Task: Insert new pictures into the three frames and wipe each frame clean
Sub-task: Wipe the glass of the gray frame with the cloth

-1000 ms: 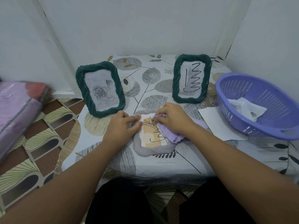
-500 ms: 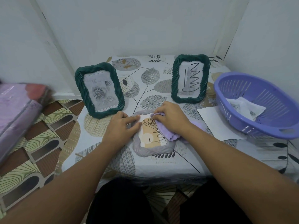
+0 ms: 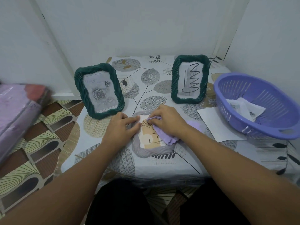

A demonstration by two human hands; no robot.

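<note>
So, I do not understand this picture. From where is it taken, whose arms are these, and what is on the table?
No machine is here. A person wears a camera on the head, so you look down along their own arms. The left hand steadies a grey frame lying flat on the table. The right hand presses a purple cloth onto its glass. Behind stand two green frames, one with roses, one with a zigzag drawing. At the right, a purple basket holding papers, and a white sheet beside it.
</note>
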